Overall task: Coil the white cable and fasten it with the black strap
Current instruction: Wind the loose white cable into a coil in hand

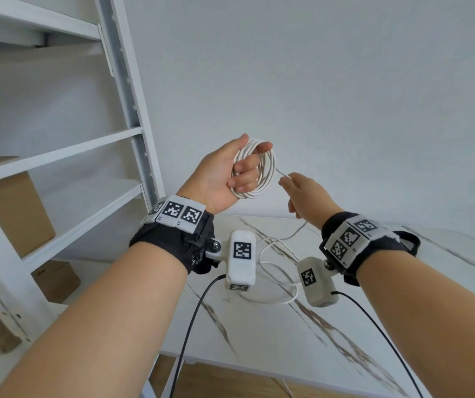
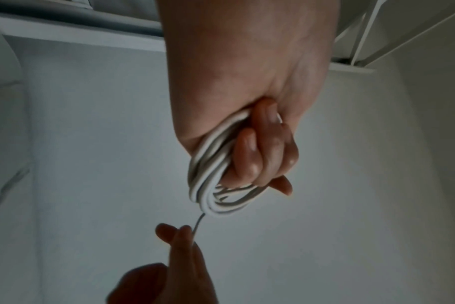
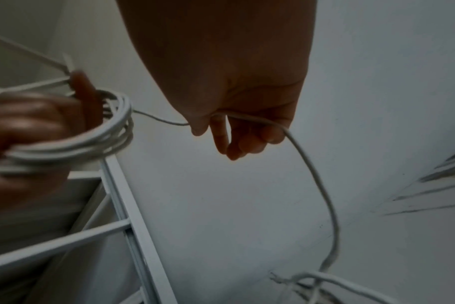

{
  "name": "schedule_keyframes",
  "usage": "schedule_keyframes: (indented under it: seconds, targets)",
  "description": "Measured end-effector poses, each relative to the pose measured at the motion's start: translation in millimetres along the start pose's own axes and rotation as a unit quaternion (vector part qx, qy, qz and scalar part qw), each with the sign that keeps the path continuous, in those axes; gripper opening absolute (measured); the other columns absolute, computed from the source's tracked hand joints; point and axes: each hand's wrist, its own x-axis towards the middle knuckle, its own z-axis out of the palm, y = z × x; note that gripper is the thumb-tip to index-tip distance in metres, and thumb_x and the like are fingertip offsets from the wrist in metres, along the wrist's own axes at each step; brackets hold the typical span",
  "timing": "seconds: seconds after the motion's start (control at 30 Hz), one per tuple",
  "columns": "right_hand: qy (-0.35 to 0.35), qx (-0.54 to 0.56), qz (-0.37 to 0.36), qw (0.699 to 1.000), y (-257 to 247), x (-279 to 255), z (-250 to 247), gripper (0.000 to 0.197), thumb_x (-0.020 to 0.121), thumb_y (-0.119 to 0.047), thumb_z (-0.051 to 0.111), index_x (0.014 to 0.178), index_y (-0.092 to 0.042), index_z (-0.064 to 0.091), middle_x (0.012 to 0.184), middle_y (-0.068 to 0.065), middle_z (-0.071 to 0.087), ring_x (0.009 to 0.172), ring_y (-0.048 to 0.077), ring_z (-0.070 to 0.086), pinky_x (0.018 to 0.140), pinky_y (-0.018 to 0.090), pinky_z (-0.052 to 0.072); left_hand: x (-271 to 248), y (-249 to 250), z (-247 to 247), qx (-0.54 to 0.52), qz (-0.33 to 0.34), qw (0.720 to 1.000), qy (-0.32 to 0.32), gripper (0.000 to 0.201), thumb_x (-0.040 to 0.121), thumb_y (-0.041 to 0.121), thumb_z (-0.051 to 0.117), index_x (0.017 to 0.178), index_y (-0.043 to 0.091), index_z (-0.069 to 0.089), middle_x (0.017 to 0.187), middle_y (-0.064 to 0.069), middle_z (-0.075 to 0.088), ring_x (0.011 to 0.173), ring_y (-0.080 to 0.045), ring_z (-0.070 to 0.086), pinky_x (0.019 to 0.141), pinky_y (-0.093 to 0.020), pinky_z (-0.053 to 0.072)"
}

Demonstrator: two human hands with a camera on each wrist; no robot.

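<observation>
Left hand (image 1: 224, 173): I curled its fingers through the white cable (image 1: 262, 170) coil, raised above the tabletop (image 1: 259, 326), keeping loops together.
Right hand (image 1: 306, 193): I pinched the loose run to feed another loop.
Black strap: unseen.

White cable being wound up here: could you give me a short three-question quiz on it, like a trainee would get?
1. True or false: the left hand grips the coiled loops of the white cable.
2. What does the right hand hold: A) a black strap, B) the loose run of cable, C) nothing?
3. Where does the uncoiled cable lie?

Key: 1 true. 2 B. 3 On the marbled table, below the hands.
</observation>
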Motion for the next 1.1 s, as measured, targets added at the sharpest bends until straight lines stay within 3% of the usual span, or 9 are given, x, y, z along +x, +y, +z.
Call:
schedule_keyframes:
  seconds: [0.1,0.27,0.4,0.57,0.67,0.8,0.93,1.03,1.1]
  targets:
    - [-0.008,-0.045,-0.019,0.999,-5,0,4,0.037,0.1,-0.035,0.033,0.105,-0.006,0.056,0.072,0.008,0.058,0.062,0.022,0.049,0.067,0.038,0.047,4,5,6,-0.037,0.027,0.999,0.01,0.043,0.104,0.035,0.028,0.1,0.005,0.058,0.045,0.006,0.03,0.03,-0.006,0.024,0.037,-0.019,0.02]
    - [-0.073,-0.092,-0.05,0.992,-17,-6,9,0.016,0.097,-0.027,0.043,0.105,-0.023,0.057,0.065,-0.003,0.057,0.051,0.011,0.05,0.054,0.025,0.042,14,8,7,-0.075,0.059,0.994,0.059,0.044,0.103,0.039,0.032,0.099,0.004,0.059,0.048,0.006,0.032,0.033,-0.008,0.026,0.038,-0.021,0.025]
    - [-0.123,-0.095,-0.044,0.987,-24,-12,15,0.011,0.093,-0.021,0.048,0.1,-0.022,0.056,0.062,0.0,0.061,0.044,0.013,0.051,0.048,0.023,0.042,15,8,9,-0.106,0.061,0.988,0.095,0.027,0.096,0.022,0.034,0.096,0.004,0.053,0.057,0.003,0.037,0.04,-0.011,0.031,0.047,-0.023,0.026]
    - [-0.176,-0.074,-0.03,0.981,-33,-20,19,0.006,0.093,-0.016,0.052,0.095,-0.017,0.056,0.059,0.002,0.063,0.038,0.012,0.052,0.039,0.02,0.042,15,8,8,-0.033,0.115,0.977,0.178,0.005,0.096,0.009,0.039,0.095,0.007,0.044,0.062,0.0,0.042,0.044,-0.014,0.037,0.047,-0.024,0.033]
    - [-0.188,-0.069,-0.031,0.979,-36,-22,18,0.007,0.091,-0.013,0.052,0.092,-0.014,0.059,0.057,0.001,0.063,0.037,0.011,0.053,0.039,0.019,0.042,18,11,5,0.035,0.141,0.962,0.23,0.015,0.097,0.008,0.042,0.083,0.012,0.04,0.062,0.0,0.044,0.044,-0.014,0.038,0.05,-0.025,0.031]
    - [-0.207,-0.053,-0.031,0.976,-40,-25,14,0.012,0.092,-0.011,0.05,0.087,-0.014,0.061,0.059,0.004,0.064,0.041,0.016,0.057,0.048,0.024,0.052,23,14,-1,0.188,0.166,0.913,0.321,0.005,0.095,0.01,0.042,0.095,0.012,0.037,0.068,0.0,0.041,0.046,-0.014,0.037,0.042,-0.021,0.029]
    - [-0.186,-0.042,-0.035,0.981,-45,-25,11,0.013,0.091,-0.009,0.051,0.088,-0.012,0.064,0.063,0.007,0.066,0.047,0.017,0.059,0.05,0.023,0.054,24,13,-12,0.326,0.163,0.858,0.364,0.006,0.094,0.017,0.04,0.089,0.016,0.036,0.07,0.0,0.035,0.057,-0.018,0.035,0.055,-0.03,0.034]
    - [-0.196,-0.061,-0.065,0.977,-50,-26,5,0.009,0.088,-0.015,0.058,0.087,-0.016,0.067,0.061,0.002,0.065,0.052,0.014,0.058,0.053,0.019,0.049,18,8,-15,0.465,0.123,0.801,0.357,0.017,0.102,0.021,0.036,0.116,0.012,0.038,0.081,0.002,0.041,0.071,-0.015,0.043,0.064,-0.02,0.039]
    - [-0.207,-0.074,-0.087,0.972,-53,-30,-2,0.006,0.084,-0.021,0.064,0.083,-0.02,0.069,0.056,-0.004,0.06,0.053,0.01,0.055,0.058,0.018,0.046,12,3,-20,0.551,0.119,0.75,0.345,0.032,0.104,0.02,0.034,0.131,0.002,0.033,0.096,-0.004,0.046,0.086,-0.021,0.052,0.076,-0.027,0.039]
